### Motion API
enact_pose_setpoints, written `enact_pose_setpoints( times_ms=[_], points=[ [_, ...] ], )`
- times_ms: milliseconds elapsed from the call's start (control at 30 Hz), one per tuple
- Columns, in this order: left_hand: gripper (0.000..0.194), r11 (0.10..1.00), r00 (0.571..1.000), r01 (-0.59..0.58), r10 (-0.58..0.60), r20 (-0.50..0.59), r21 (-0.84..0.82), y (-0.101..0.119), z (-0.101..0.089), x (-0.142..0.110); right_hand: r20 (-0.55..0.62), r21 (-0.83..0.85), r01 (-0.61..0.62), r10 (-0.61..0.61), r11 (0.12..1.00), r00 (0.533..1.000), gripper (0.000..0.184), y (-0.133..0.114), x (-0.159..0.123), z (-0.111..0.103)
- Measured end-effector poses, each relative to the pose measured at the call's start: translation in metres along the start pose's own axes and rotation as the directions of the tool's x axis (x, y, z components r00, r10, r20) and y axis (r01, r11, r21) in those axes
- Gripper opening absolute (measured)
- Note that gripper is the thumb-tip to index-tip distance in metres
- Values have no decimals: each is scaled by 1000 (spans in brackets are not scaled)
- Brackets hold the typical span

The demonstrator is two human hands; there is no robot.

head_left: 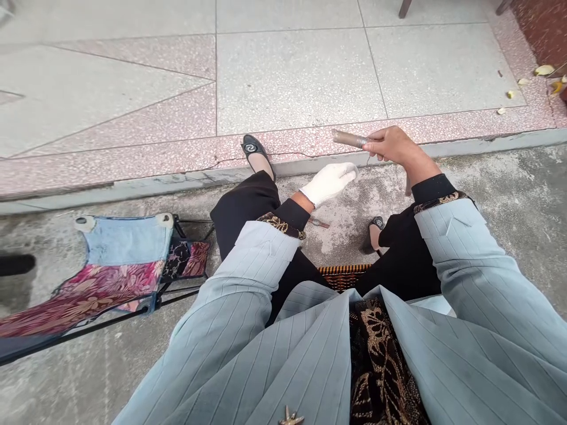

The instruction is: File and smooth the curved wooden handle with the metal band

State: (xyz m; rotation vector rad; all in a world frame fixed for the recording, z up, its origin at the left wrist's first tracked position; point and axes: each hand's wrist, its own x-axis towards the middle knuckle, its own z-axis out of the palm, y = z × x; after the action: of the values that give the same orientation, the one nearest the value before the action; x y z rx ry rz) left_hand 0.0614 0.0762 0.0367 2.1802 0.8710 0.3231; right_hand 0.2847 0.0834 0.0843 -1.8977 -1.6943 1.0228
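Observation:
My right hand (392,147) is bare and closed round the end of a tan-brown stick-like piece (348,139) with a ringed band near my fingers. The piece points left, over the edge of the raised floor. Below my right wrist, a brownish strip (408,184) is partly hidden, and I cannot tell whether it belongs to that piece. My left hand (332,183) wears a white glove, just below and left of the piece and apart from it. Its fingers are pressed together; what they hold, if anything, is hidden. A thin brown object (319,222) lies on the concrete beneath my left wrist.
A folding chair (128,242) with patched fabric stands at my left. My left shoe (257,154) rests on the raised tiled floor's edge (177,180); my right shoe (374,233) is on the concrete. A woven seat (343,277) shows between my legs. Yellowish peels (544,70) lie far right.

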Motion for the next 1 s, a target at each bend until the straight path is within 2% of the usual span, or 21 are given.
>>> enact_pose_setpoints(
  times_ms=[100,200,300,367,433,567,633,700,733,800,900,1000],
  points=[
    [38,966,998,37,-50,47,257,0,1,-1,30,-270,-37,47,962,998,33,-3,1,2],
    [40,901,995,24,-62,73,434,2,0,-2,118,-504,-7,77,864,990,31,-8,-1,3],
    [39,855,994,16,-70,84,519,4,-5,-3,254,-601,59,121,797,959,31,-9,-2,5],
    [37,847,994,11,-66,86,531,5,-9,-3,368,-569,89,157,818,916,30,-7,-2,6],
    [35,857,996,-5,-44,83,516,4,-15,-3,487,-476,101,166,874,858,27,-4,-2,7],
    [31,917,997,-55,32,65,394,-2,-24,-2,681,-253,154,63,955,729,28,-3,-5,5],
    [29,954,997,-63,50,53,293,-8,-26,-1,738,-181,187,7,965,675,31,-5,-9,2],
    [27,981,997,-72,65,42,178,-14,-26,2,766,-108,203,-49,973,641,34,-8,-12,-3],
    [26,990,996,-79,75,38,117,-17,-24,3,766,-64,200,-80,978,638,36,-9,-14,-5],
    [25,998,997,-67,67,28,-20,-21,-19,6,731,31,180,-145,983,667,40,-11,-18,-10],
    [25,970,1000,23,-22,7,-240,-20,-8,8,592,170,152,-224,974,774,39,-14,-23,-16],
    [30,946,1000,18,-12,21,-322,-14,1,4,405,259,143,-242,955,882,35,-17,-27,-17]
  ],
)
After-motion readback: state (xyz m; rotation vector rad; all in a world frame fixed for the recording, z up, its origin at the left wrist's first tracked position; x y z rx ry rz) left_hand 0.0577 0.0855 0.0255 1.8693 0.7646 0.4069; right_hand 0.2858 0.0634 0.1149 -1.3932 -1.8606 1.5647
